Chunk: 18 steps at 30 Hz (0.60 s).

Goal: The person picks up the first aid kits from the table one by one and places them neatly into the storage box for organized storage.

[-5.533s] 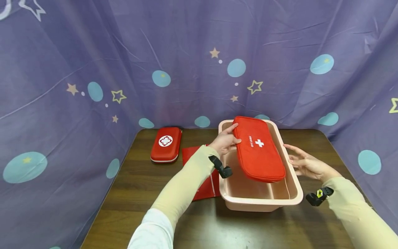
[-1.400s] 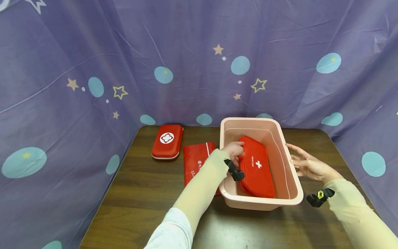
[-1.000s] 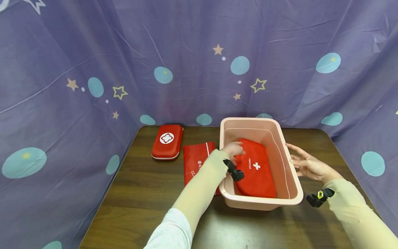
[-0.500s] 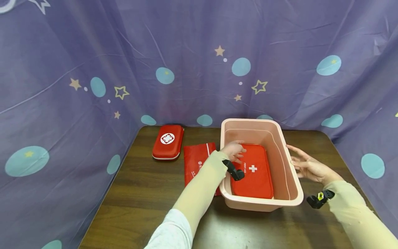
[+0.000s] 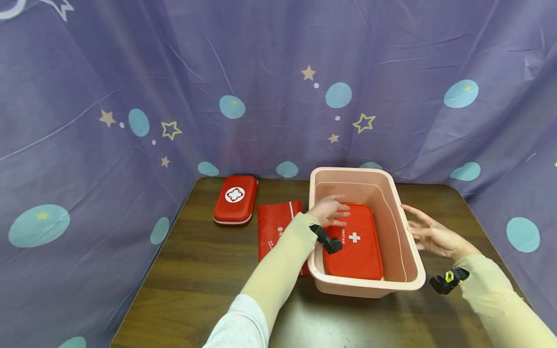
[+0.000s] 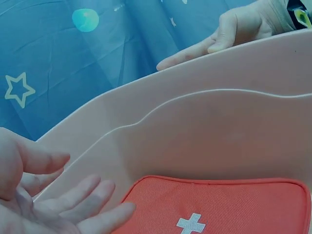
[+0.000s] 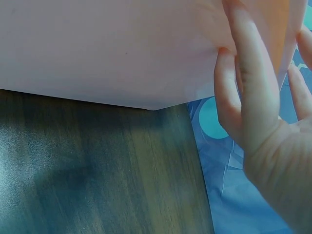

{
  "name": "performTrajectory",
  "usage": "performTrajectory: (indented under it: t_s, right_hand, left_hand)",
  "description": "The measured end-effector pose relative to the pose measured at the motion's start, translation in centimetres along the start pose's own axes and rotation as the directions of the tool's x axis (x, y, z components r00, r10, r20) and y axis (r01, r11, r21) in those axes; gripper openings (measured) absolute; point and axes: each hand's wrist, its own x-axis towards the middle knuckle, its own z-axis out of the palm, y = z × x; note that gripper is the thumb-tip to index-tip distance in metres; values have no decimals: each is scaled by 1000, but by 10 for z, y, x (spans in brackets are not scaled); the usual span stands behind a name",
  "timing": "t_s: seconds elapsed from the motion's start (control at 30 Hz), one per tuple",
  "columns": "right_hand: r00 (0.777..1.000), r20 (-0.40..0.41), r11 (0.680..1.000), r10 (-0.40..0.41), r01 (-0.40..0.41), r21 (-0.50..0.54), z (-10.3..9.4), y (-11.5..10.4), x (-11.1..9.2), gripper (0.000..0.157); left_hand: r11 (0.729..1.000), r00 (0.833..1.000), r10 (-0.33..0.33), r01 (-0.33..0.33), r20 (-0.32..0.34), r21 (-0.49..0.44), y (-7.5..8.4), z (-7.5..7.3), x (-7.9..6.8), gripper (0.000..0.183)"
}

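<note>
The left hand (image 5: 330, 211), spread and empty, is partly hiding the rectangular red fabric pouch (image 5: 359, 258) lying inside the pink plastic bin (image 5: 370, 284); the right hand (image 5: 438, 240), fingers relaxed, is touching the bin's rim (image 5: 416, 253).

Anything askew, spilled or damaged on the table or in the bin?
Nothing stands out. The FIRST AID pouch lies in the pink bin, the red hard case sits on the table, and no spill or damage shows.
</note>
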Motion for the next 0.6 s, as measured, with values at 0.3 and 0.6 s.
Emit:
performTrajectory:
  t_s: [0.3,0.6]
  right_hand:
    - [1000,12,1000,3,-3,7,1,1,1,67]
    - [1000,5,1000,6,-7,21,2,0,1,67]
  left_hand:
    - [992,996,7,5,92,-126,0,-7,8,56]
    - [985,981,59,-28,184,-168,11,-16,-5,53]
